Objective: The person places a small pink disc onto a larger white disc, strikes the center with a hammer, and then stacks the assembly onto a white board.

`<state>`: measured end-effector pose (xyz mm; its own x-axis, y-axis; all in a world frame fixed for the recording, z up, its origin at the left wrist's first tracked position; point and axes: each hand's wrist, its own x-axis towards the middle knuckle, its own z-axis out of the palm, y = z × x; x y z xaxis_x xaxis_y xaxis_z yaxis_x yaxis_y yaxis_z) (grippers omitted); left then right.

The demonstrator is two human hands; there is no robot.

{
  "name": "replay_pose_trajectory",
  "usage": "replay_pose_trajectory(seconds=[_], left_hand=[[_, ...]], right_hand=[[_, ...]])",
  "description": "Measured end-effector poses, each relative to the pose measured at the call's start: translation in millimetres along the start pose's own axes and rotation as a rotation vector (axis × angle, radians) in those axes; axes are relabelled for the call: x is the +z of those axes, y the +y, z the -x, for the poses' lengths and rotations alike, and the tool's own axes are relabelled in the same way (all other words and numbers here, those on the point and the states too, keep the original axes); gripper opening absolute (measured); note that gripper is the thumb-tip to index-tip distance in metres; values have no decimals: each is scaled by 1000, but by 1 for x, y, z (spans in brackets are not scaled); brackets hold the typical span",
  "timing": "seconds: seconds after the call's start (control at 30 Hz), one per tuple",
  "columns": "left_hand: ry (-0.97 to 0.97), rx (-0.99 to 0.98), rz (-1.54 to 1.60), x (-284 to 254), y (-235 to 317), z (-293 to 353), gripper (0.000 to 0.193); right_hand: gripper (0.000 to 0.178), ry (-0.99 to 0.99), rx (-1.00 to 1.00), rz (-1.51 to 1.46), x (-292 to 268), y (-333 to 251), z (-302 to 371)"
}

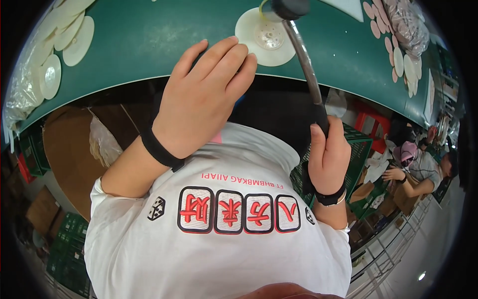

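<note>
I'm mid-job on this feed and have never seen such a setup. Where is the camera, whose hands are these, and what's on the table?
There is no machine here: these are a person's own bare hands. The single view comes from a fisheye camera on their head, looking down, so straight edges bend; picture left is their left.

The right hand grips a black-headed mallet. The left hand is open, fingertips at the edge of a pale disc; whether they touch it is unclear.

On the green table, more pale discs lie at left and small pinkish discs at right, each group near clear plastic. Another person is at far right.
</note>
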<state>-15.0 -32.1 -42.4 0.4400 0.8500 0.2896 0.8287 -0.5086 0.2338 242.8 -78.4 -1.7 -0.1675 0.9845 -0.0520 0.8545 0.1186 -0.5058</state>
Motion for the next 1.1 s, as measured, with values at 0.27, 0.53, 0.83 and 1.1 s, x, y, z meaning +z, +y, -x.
replay_pose_trajectory(seconds=[0.27, 0.53, 0.83, 1.1], left_hand=[[36, -5, -22, 1, -1, -1, 46], [-8, -1, 9, -5, 2, -2, 59], [-8, -27, 91, -24, 5, -21, 60], [-12, 145, 67, -21, -1, -44, 51]], right_hand=[[21, -11, -28, -30, 1, -3, -2], [19, 24, -63, 58, 1, 0, -6], [20, 226, 211, -875, -6, 24, -23], [23, 443, 149, -1000, -19, 62, -76]])
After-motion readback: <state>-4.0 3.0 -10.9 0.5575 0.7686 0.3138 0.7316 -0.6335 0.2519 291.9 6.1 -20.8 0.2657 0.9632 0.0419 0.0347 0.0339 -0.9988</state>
